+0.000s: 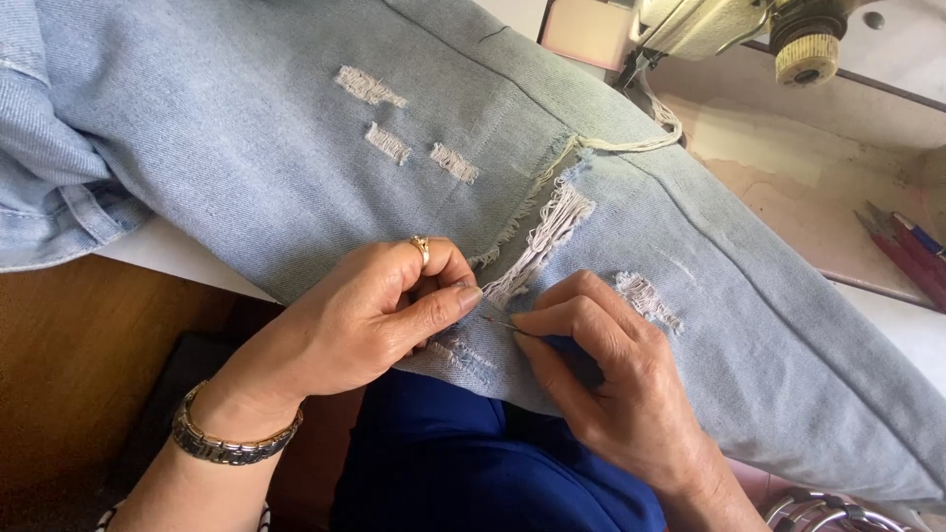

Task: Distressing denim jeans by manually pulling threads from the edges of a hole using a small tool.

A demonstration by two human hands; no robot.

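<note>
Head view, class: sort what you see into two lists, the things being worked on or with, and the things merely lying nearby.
In use:
- jeans, frayed tear
- small tool, pinched in the right hand
- left hand, holding the cloth

Lying about:
- sewing machine
- pens on the table
- metal rings, bottom right

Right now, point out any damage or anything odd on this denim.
The light blue jeans show frayed tears: small patches up top, and a long ripped slit with loose white threads beside the left hand and right hand.
</note>
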